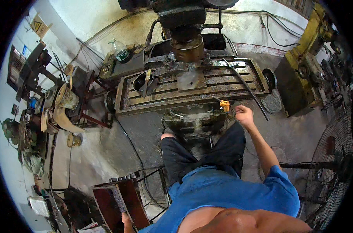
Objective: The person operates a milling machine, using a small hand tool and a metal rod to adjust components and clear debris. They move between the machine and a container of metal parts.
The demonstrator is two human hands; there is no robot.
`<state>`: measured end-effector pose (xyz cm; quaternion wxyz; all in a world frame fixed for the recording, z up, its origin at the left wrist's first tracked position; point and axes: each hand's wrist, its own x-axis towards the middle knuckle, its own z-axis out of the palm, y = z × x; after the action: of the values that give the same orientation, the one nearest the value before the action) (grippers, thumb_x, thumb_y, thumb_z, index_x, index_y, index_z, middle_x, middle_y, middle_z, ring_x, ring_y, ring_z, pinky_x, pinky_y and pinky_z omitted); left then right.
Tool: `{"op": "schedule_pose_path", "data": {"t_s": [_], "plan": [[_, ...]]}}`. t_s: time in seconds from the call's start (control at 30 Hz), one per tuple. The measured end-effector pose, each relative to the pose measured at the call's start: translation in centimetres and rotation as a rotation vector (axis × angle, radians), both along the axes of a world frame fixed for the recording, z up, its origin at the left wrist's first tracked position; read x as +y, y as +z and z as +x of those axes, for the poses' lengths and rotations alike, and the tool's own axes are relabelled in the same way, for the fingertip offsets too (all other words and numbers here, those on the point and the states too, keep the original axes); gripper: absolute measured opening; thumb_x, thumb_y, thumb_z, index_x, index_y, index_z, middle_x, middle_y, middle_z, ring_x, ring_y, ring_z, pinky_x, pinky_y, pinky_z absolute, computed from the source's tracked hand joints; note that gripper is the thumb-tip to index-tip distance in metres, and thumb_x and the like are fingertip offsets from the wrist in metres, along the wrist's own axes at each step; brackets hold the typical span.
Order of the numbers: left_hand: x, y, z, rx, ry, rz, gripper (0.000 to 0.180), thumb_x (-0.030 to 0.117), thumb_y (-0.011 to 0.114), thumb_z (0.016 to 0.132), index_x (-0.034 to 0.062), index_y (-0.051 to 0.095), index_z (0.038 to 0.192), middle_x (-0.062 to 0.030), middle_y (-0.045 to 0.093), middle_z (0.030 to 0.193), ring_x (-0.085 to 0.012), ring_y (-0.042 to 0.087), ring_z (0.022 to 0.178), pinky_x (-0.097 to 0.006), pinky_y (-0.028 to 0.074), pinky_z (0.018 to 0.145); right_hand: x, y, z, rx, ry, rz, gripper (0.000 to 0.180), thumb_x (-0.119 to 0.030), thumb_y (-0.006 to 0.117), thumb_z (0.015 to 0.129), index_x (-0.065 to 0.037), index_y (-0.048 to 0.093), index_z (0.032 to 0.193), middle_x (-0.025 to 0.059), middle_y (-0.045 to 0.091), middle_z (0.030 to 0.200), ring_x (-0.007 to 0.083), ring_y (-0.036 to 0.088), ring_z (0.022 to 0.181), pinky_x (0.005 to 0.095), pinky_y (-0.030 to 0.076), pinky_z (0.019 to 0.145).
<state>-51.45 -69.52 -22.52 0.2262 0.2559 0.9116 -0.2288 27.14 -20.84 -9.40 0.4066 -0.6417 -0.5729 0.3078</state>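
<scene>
My right hand point(244, 115) is closed, its fingers curled together at the front edge of the machine table, just right of a small yellow-orange fitting point(224, 105). What lies in those fingers, if anything, is too small to make out. At lower left my left hand point(126, 222) is at the rim of a brown divided box point(135, 202); its fingers are mostly hidden. A flat metal plate point(191, 80) lies mid-table on the slotted machine table point(164, 97). Over it hangs a round, blurred cutter head point(187, 48).
A can point(139, 83) with a brush stands on the table's left side. A long T-shaped bar point(251, 91) overhangs the front right edge. A clear bottle point(120, 51) stands behind left. To my right is a large fan point(332, 167); a cable point(131, 145) crosses the floor.
</scene>
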Motion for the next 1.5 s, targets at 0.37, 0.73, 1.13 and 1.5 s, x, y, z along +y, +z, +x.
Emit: {"op": "schedule_pose_path", "data": {"t_s": [0.37,0.73,1.13,1.5], "plan": [[6.6,6.6,3.2,-0.265,0.718,1.217,0.011,0.003,0.061,0.064,0.0026,0.053,0.057,-0.0077,0.054,0.060,-0.0142,0.048,0.051,-0.028,0.037,0.042,3.7,-5.7,-4.2,0.154,-0.161,-0.081,0.024,-0.010,0.059,0.061,0.001,0.056,0.082,0.0031,0.055,0.068,0.0145,0.052,0.062,0.0296,0.041,0.057],[27.9,24.1,3.9,-1.100,0.509,2.182,0.034,0.012,0.054,0.083,-0.0109,0.049,0.108,-0.0190,0.052,0.111,-0.0290,0.049,0.104,-0.045,0.035,0.098,0.3,11.8,-5.0,-0.031,0.357,0.365,0.047,-0.014,0.057,0.056,0.000,0.053,0.100,0.0065,0.056,0.064,0.0238,0.055,0.059,0.0334,0.045,0.058],[51.8,24.6,27.1,-1.615,0.079,1.596,0.024,0.007,0.055,0.081,-0.0032,0.049,0.102,-0.0126,0.056,0.097,-0.0231,0.056,0.088,-0.037,0.048,0.076,7.0,15.6,-11.7,-0.769,0.165,-0.085,0.030,-0.023,0.053,0.059,0.004,0.061,0.070,0.0252,0.060,0.073,0.0376,0.060,0.074,0.0423,0.049,0.069],[59.5,25.4,45.5,-0.967,-0.605,1.206,0.040,0.033,0.069,0.070,-0.0020,0.055,0.084,-0.0115,0.059,0.065,-0.0194,0.055,0.051,-0.030,0.042,0.046,-4.6,20.0,-8.0,-0.721,0.485,-0.269,0.023,-0.024,0.058,0.056,-0.004,0.061,0.065,0.0214,0.059,0.069,0.0374,0.058,0.071,0.0420,0.047,0.070]]}}
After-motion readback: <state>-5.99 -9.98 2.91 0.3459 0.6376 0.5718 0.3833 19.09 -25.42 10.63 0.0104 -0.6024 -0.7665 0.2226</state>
